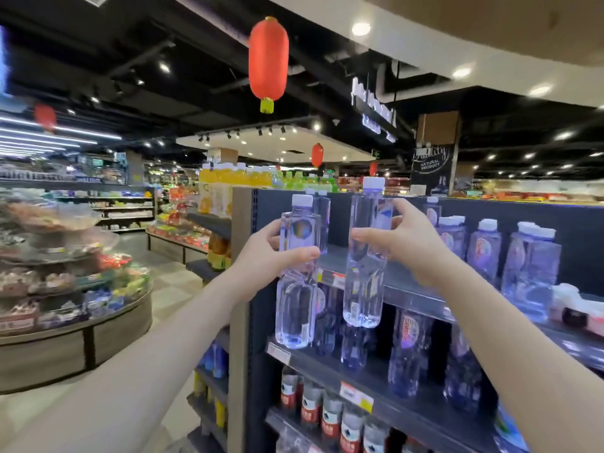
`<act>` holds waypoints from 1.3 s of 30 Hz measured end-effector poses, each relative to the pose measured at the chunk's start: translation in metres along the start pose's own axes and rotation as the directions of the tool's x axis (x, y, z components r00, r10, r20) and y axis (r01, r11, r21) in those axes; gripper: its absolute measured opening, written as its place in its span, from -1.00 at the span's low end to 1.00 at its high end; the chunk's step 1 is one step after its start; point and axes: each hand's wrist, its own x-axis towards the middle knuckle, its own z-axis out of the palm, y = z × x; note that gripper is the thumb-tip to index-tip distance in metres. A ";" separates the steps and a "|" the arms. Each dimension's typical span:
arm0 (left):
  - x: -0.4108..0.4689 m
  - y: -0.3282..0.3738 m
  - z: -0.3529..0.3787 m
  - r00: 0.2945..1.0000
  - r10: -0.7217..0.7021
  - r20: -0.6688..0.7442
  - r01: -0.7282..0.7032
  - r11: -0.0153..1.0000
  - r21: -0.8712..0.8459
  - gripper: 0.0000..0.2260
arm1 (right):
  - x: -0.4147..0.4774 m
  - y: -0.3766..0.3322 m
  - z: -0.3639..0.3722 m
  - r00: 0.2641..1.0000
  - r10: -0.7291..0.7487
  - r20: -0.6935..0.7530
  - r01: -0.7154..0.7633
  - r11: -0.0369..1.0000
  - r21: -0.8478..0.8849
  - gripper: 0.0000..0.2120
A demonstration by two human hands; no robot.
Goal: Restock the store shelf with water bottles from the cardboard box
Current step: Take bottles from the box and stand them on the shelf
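Note:
My left hand (271, 253) grips a clear water bottle with a white cap (295, 308) around its middle, upright in front of the dark shelf unit. My right hand (405, 243) grips a second clear water bottle (364, 289), also upright, held slightly higher. Both bottles hang in the air before the left end of the top shelf (402, 282), where a bare stretch of shelf lies behind them. More water bottles (483, 250) stand on that shelf to the right. The cardboard box is out of view.
Lower shelves hold more water bottles (405, 354) and red-labelled bottles (330, 416). A round display of packaged goods (75, 289) stands at the left across the aisle floor. Yellow and green drinks (261, 178) sit on top of a unit behind. Red lanterns (268, 60) hang overhead.

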 end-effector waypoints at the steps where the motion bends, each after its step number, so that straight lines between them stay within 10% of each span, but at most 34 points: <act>1: 0.018 -0.009 -0.004 1.000 -0.014 0.022 0.015 1.000 -0.006 -0.53 | 0.018 0.005 0.005 1.000 -0.002 0.001 0.002 1.000 0.000 -0.46; 5: 0.086 -0.031 -0.014 0.997 -0.005 0.083 0.008 1.000 -0.026 -0.54 | 0.089 0.027 0.028 1.000 -0.004 0.009 0.004 1.000 -0.004 -0.01; 18: 0.260 -0.119 -0.040 0.963 0.107 0.248 -0.056 0.978 -0.201 -0.59 | 0.230 0.096 0.071 0.984 0.043 -0.174 -0.062 0.992 -0.108 -0.51; 25: 0.325 -0.157 -0.054 0.892 0.201 0.405 -0.084 0.954 -0.287 -0.58 | 0.300 0.149 0.110 0.937 0.148 -0.316 -0.214 0.959 -0.188 -0.12; 31: 0.354 -0.190 -0.064 0.858 0.257 0.445 -0.093 0.930 -0.357 -0.58 | 0.334 0.189 0.122 0.899 0.206 -0.387 -0.284 0.946 -0.156 -0.45; 39: 0.366 -0.211 -0.055 0.858 0.248 0.449 -0.045 0.909 -0.415 -0.33 | 0.359 0.206 0.119 0.872 0.219 -0.438 -0.348 0.906 -0.241 -0.10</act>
